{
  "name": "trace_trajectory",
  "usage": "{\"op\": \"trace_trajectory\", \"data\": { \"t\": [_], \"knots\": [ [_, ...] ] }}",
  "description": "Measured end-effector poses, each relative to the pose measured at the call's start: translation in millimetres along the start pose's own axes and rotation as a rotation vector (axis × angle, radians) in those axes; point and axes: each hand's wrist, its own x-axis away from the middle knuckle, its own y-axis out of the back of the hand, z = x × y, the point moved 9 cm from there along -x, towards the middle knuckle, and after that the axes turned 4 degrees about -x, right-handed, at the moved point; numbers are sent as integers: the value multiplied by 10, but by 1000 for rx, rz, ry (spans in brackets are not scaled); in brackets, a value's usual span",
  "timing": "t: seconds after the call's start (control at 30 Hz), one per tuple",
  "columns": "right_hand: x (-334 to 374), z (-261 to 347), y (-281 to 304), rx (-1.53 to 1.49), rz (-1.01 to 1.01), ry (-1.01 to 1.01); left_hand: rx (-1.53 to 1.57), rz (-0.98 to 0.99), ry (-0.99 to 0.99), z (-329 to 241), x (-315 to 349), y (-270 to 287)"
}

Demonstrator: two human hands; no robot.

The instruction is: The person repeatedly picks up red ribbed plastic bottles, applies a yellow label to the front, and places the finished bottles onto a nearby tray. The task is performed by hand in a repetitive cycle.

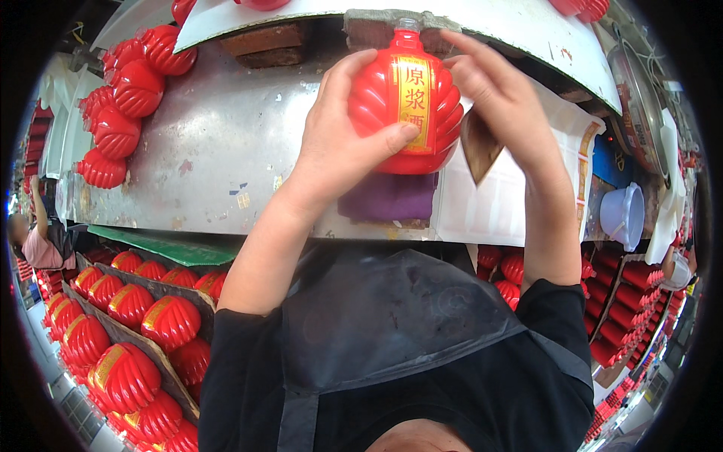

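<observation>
My left hand grips a glossy red ribbed bottle by its left side, the thumb lying across the front. A yellow label with dark print runs down the middle of the bottle, which stands neck away from me over a folded purple cloth. At the bottle's upper right is my right hand, its fingers bent and the forefinger reaching toward the neck. A brown, pointed flat piece sticks out from under the right palm and seems held there; its other end is hidden.
Red bottles stand along the left of the metal worktop. A whitish label sheet lies on the right, near a pale blue tub. Crates of labelled bottles are at lower left. Another person is at far left.
</observation>
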Motion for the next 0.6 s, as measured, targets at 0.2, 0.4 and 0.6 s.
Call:
{"op": "trace_trajectory", "data": {
  "t": [0.2, 0.4, 0.6],
  "knots": [
    [89, 482, 66, -202, 8, 344, -71, -14, -49, -32, -14, 17],
    [264, 742, 64, 299, -314, 763, -116, 2, -95, -20, 1, 40],
    [977, 635, -358, 445, -114, 1068, -104, 7, -165, -13, 2, 61]
  ]
}}
